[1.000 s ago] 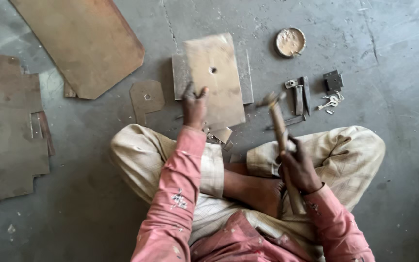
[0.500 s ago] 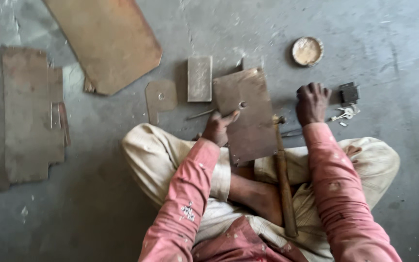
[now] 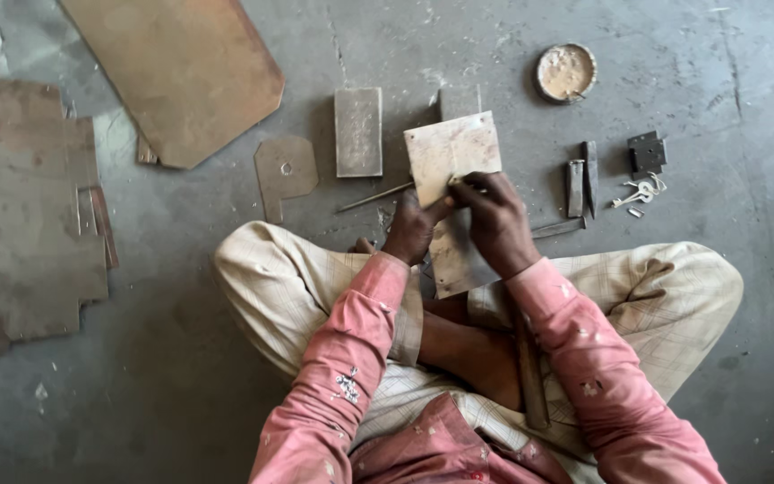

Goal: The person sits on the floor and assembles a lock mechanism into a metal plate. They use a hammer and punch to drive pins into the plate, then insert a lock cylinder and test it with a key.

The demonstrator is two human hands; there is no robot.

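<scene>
Presently recorded, head view, 1 seated person, legs crossed on a grey concrete floor (image 3: 745, 108).

Item 1: metal plate (image 3: 452, 157), pale, roughly rectangular, held up over the lap between both hands, its lower end reaching down to the knees.
Item 2: left hand (image 3: 411, 229), closed on the plate's left edge, thumb pressed on the face.
Item 3: right hand (image 3: 494, 218), fingers curled and pinched against the plate near its middle; whether a small object sat between the fingertips could not be told.
Item 4: hammer handle (image 3: 530, 376), wooden, lay along the right thigh, touched by neither hand.
Item 5: small grey block (image 3: 357, 131), flat on the floor just left of the plate.
Item 6: small cut metal piece (image 3: 285, 172) with 1 hole, left of the block.
Item 7: thin rod (image 3: 374, 197), lay on the floor beside the left hand.
Item 8: large rusty sheet (image 3: 176, 67), upper left, well apart from the hands.
Item 9: stacked rusty sheets (image 3: 33, 206), far left.
Item 10: round tin (image 3: 565, 72) with pale contents, upper right.
Item 11: 2 short metal bars (image 3: 581, 182), right of the plate.
Item 12: dark lock body (image 3: 648, 154) with keys (image 3: 640, 192) just beside it.
</scene>
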